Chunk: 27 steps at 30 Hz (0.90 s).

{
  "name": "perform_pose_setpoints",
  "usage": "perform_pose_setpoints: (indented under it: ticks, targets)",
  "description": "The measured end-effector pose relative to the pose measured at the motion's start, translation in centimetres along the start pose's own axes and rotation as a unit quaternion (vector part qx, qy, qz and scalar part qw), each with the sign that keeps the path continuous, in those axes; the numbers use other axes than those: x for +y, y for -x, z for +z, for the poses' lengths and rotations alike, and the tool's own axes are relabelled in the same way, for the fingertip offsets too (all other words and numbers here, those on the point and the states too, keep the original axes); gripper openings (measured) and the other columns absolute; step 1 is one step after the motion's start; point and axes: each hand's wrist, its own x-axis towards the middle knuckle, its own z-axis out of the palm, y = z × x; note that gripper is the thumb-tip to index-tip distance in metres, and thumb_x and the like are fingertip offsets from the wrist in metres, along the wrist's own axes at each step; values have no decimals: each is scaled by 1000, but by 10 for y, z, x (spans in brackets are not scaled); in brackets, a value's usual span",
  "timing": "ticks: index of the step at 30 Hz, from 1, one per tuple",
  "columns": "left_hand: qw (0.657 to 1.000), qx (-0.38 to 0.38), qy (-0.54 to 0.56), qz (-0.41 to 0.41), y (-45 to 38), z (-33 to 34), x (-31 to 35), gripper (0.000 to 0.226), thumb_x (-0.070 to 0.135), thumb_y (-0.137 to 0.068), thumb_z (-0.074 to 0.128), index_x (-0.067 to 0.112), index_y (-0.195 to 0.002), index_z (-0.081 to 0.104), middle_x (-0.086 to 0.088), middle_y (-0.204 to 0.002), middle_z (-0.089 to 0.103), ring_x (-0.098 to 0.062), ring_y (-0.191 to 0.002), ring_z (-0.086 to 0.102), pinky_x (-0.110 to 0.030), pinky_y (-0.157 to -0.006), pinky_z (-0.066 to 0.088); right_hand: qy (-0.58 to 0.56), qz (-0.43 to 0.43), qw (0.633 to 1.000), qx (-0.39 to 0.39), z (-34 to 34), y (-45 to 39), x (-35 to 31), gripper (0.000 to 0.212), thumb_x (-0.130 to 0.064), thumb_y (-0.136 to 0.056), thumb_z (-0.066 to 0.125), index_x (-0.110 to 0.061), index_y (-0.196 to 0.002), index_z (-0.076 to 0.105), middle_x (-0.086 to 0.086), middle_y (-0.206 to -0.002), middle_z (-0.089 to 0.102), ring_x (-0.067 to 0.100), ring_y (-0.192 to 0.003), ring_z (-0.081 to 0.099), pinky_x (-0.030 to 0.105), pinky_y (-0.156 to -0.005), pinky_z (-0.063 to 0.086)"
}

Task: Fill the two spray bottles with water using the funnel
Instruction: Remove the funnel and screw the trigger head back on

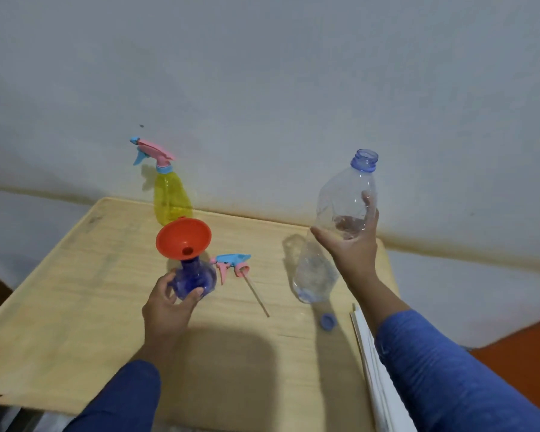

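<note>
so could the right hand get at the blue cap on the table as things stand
Probably not straight away. The right hand is wrapped round the clear bottle, so it would have to set that down first. The blue cap itself lies uncovered below that arm, with nothing on it.

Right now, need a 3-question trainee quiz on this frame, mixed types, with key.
1. True or false: the orange funnel sits in the neck of the blue spray bottle.
2. Which hand holds the clear water bottle? A) left B) right C) neither
3. Fill in: the loose spray head lies on the ____.

Key:
1. True; the left hand steadies that bottle.
2. B; the right hand grips it, uncapped and nearly empty.
3. Table, right of the blue bottle. The yellow spray bottle has its head on.
</note>
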Motion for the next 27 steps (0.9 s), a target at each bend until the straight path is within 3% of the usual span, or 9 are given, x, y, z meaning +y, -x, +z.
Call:
perform_pose_setpoints:
  ticks: [2,5,10,13,16,20,22,24,27]
  targets:
    - [1000,-5,-6,3,1,-1,2,57,24,-71,80,26,-120,52,-3,-124,60,-23,-114,56,-35,-92,46,-7,16,1000,12,-2,4,1,100,-23,-61,87,-42,-138,27,-16,-96,57,1,-96,59,17,-83,43]
    - [999,-20,-19,20,1,-4,4,52,24,-70,80,26,-114,53,-3,-122,60,-24,-113,56,-37,-94,46,-3,40,999,18,-1,10,2,100,-26,-60,87,-42,-138,27,-9,-103,61,-1,-97,58,10,-77,39]
    - [996,-39,-50,58,-4,-8,6,68,24,-72,79,23,-132,47,-2,-131,53,-23,-119,52,-34,-96,44,34,66,997,10,-7,20,4,113,-36,-56,89,-41,-143,18,-4,-129,54,8,-117,50,24,-98,37]
    - [994,-45,-68,72,-7,-9,7,64,25,-73,78,20,-130,50,-4,-129,52,-23,-115,53,-30,-91,43,63,78,995,12,-11,30,2,118,-42,-58,86,-34,-148,11,-3,-148,39,12,-135,38,33,-110,34]
    - [993,-59,-75,75,-10,-13,6,65,24,-70,81,17,-127,52,-5,-126,53,-23,-113,53,-30,-90,44,75,82,990,82,-4,52,-6,99,-39,-70,75,-21,-148,17,1,-144,41,15,-133,39,36,-109,35]
    - [984,-98,-102,107,-15,-22,6,66,29,-66,83,16,-124,54,-5,-120,56,-24,-110,53,-33,-90,45,100,61,963,243,23,90,-27,60,-27,-82,59,-15,-136,36,3,-121,46,18,-103,51,34,-88,44]
    - [981,-111,-107,118,-16,-27,8,68,31,-67,82,16,-126,52,-5,-122,55,-23,-112,52,-29,-87,41,97,45,959,262,45,107,-36,48,-23,-85,56,-16,-130,42,3,-114,47,16,-91,51,30,-79,43]
    - [978,-120,-115,124,-18,-31,10,69,32,-68,81,15,-127,50,-6,-126,53,-23,-115,50,-27,-87,38,86,11,970,225,70,119,-42,44,-21,-83,57,-19,-125,46,2,-107,50,15,-84,52,29,-75,45]
    - [976,-136,-115,123,-24,-37,9,71,35,-69,80,14,-129,49,-6,-131,52,-23,-120,48,-28,-91,36,105,-63,990,68,104,128,-42,44,-19,-80,64,-27,-122,54,-1,-105,52,5,-83,55,16,-73,46]
